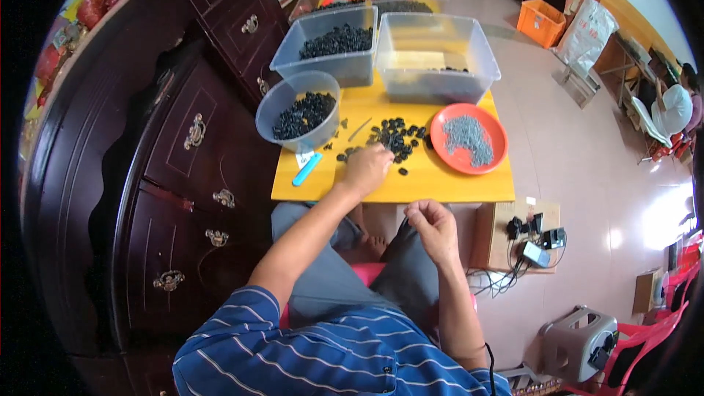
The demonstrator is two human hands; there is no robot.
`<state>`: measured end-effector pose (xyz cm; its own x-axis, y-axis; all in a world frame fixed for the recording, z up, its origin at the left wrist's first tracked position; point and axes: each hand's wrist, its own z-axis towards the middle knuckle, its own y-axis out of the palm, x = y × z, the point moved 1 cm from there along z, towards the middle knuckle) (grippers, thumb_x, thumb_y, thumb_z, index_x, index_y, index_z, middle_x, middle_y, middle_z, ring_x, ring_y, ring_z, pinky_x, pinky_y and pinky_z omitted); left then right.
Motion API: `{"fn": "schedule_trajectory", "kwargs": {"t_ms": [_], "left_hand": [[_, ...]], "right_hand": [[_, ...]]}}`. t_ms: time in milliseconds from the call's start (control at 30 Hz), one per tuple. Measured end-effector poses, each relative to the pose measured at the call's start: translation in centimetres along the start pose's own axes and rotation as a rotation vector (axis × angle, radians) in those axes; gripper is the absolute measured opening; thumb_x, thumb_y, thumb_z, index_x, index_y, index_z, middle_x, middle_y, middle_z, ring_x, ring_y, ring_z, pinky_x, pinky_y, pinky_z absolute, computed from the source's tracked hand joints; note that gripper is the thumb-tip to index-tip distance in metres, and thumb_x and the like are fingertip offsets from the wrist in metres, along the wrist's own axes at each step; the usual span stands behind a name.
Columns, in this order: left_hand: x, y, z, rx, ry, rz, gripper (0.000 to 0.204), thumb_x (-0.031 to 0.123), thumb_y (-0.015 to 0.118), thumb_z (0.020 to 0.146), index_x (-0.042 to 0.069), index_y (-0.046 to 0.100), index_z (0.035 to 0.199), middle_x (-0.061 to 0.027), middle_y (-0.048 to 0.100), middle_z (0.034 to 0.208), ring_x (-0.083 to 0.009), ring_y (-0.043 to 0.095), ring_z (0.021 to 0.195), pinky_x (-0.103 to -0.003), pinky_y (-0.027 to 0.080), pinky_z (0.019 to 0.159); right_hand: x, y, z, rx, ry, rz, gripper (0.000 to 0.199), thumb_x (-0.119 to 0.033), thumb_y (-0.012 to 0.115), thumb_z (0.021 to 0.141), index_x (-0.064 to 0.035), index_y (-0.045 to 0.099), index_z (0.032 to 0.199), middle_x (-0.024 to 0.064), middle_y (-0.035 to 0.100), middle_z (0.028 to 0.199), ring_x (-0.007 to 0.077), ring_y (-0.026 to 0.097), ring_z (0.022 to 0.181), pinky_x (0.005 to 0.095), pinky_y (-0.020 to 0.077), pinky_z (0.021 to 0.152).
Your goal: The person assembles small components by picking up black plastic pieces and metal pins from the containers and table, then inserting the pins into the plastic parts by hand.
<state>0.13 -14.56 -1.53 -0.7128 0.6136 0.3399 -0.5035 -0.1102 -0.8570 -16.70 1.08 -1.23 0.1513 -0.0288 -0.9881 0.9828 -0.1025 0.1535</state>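
Small black round parts [397, 134] lie in a loose pile on the yellow table [440, 188]. My left hand [369, 169] is at the near side of this pile, its fingers curled down among the pieces; its fingertips are partly hidden, and whatever they grip cannot be made out. Just off the table's front edge, my right hand [434, 229] has thumb and forefinger pinched together. Anything between them is too small to name. To the right of the pile, a red plate [499, 130] holds many thin silvery metal pieces [470, 139].
A clear round tub [265, 126] and a clear bin [290, 63] hold black parts. Another clear bin [480, 66] contains fewer. A blue-handled tool [306, 169] lies front left. Dark drawers [187, 139] border the left; a cardboard box [506, 213] with electronics stands right.
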Motion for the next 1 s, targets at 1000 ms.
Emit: {"fn": "schedule_trajectory", "kwargs": {"t_ms": [1000], "left_hand": [[0.9,-1.8,0.3,-0.121,-0.007,-0.042,0.007,0.014,0.066,0.079,0.008,0.066,0.083,-0.0132,0.069,0.084,-0.0335,0.069,0.081,-0.046,0.055,0.070]], "right_hand": [[-0.1,0.0,-0.2,-0.028,0.009,0.061,0.009,-0.008,0.065,0.097,-0.0001,0.067,0.100,-0.0005,0.067,0.091,0.0063,0.060,0.080,0.0210,0.0477,0.073]]}}
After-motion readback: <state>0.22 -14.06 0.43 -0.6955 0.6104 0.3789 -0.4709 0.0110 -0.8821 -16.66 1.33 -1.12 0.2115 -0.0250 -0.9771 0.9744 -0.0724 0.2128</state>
